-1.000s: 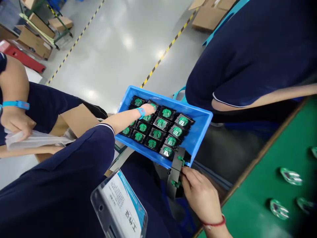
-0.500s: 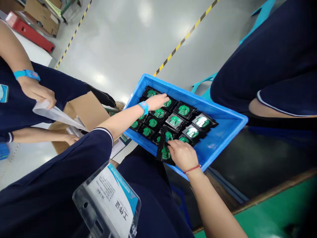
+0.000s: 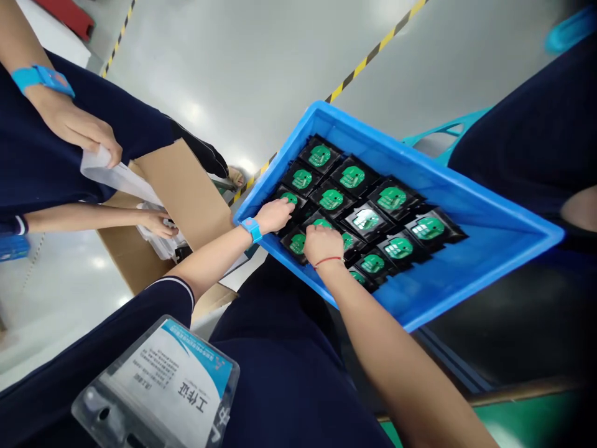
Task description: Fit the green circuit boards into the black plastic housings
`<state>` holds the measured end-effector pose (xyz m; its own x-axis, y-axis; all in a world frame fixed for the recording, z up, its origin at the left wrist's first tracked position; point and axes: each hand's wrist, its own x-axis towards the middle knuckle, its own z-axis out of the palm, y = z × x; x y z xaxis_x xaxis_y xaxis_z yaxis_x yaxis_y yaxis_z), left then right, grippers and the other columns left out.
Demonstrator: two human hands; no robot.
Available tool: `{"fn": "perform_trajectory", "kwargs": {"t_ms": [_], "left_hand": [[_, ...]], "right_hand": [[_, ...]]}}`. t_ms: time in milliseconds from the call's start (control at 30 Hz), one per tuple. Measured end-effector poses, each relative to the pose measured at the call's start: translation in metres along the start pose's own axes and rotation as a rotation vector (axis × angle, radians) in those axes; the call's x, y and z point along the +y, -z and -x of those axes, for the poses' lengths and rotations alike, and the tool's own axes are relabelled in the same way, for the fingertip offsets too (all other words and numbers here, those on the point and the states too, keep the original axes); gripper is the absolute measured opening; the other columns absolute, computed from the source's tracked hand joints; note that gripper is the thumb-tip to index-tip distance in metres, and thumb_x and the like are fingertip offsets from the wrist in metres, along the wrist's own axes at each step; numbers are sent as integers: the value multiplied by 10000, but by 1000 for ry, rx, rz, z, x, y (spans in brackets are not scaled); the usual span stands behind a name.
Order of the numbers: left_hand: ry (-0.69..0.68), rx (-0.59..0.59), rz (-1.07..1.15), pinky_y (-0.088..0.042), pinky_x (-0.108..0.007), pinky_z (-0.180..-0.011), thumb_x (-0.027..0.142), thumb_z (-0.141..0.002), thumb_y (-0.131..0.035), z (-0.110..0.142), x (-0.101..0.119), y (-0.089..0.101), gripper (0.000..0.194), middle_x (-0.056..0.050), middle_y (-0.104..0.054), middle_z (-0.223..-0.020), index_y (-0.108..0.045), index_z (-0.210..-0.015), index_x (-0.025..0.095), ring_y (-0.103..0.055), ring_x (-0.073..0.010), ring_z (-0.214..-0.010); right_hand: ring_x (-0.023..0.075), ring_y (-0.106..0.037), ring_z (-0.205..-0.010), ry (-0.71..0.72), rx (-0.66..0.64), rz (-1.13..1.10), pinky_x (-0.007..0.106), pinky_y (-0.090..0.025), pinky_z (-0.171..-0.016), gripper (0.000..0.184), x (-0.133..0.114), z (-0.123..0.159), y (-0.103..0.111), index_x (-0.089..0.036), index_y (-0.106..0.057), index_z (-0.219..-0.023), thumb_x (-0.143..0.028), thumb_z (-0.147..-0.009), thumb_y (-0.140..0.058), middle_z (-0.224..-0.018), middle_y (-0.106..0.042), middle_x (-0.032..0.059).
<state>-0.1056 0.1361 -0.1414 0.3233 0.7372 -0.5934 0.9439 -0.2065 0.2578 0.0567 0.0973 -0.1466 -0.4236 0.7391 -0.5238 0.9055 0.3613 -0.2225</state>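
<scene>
Inside a blue plastic bin lie rows of black square modules, each carrying a round green circuit board. My left hand, with a blue wristband, is at the bin's left end. Its curled fingers touch the edge of a module there. Beside it, my right hand, wearing a thin red string, reaches down among the near-side modules. The fingers of this hand are closed, with their tips hidden behind the knuckles. Whatever either hand grips is hidden.
At left, a co-worker's hands hold white wrapping over an open cardboard box. An ID badge hangs before my body. Another person's dark-clothed leg is at right, near a turquoise stool.
My right hand has moved left from the near edge, where it held a black piece, into the modules. My left hand has drawn back toward the left end. The view has shifted closer.
</scene>
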Motion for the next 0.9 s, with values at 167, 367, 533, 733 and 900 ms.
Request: {"fn": "perform_trajectory", "kwargs": {"t_ms": [167, 367, 533, 733, 900], "left_hand": [[16, 10, 51, -470, -277, -792, 246, -892, -509, 7, -1, -10, 171, -81, -585, -1047, -598, -1007, 156, -590, -196, -964], [12, 11, 53, -469, -280, -787, 253, -885, -530, 16, 0, -16, 168, -74, -585, -1035, -596, -1005, 155, -594, -200, -963], [-49, 150, 30, -450, -290, -822, 217, -910, -480, -3, 11, -2, 181, -84, -564, -1061, -575, -1044, 139, -574, -195, -962], [-285, 260, -97, -413, -358, -876, 272, -876, -556, -54, 45, 0, 228, -114, -567, -1096, -601, -1043, 124, -505, -263, -1065], [-193, 239, -35, -428, -368, -865, 272, -912, -479, -74, 82, -15, 238, -127, -636, -985, -648, -930, 105, -528, -271, -1058]], "right_hand": [[276, -584, -944, 4, -19, 36, 370, -362, -765, 383, -4, -16, -20, -69, -604, -1007, -106, -883, -243, -1000, -627, 211], [262, -559, -965, 73, -17, 20, 366, -353, -781, 367, -6, -23, -29, -82, -592, -1012, -124, -898, -246, -1026, -616, 187], [240, -549, -958, -160, 173, -174, 346, -379, -788, 312, 18, -10, -20, -132, -568, -1034, -299, -920, -330, -1028, -613, 143], [248, -591, -921, -754, 280, -464, 367, -436, -777, 297, 64, -22, 3, -142, -571, -1045, -324, -882, -403, -991, -638, 144], [256, -626, -900, -734, 48, -441, 380, -468, -781, 295, 77, -42, 14, -137, -645, -939, -316, -848, -430, -940, -660, 158]]}}
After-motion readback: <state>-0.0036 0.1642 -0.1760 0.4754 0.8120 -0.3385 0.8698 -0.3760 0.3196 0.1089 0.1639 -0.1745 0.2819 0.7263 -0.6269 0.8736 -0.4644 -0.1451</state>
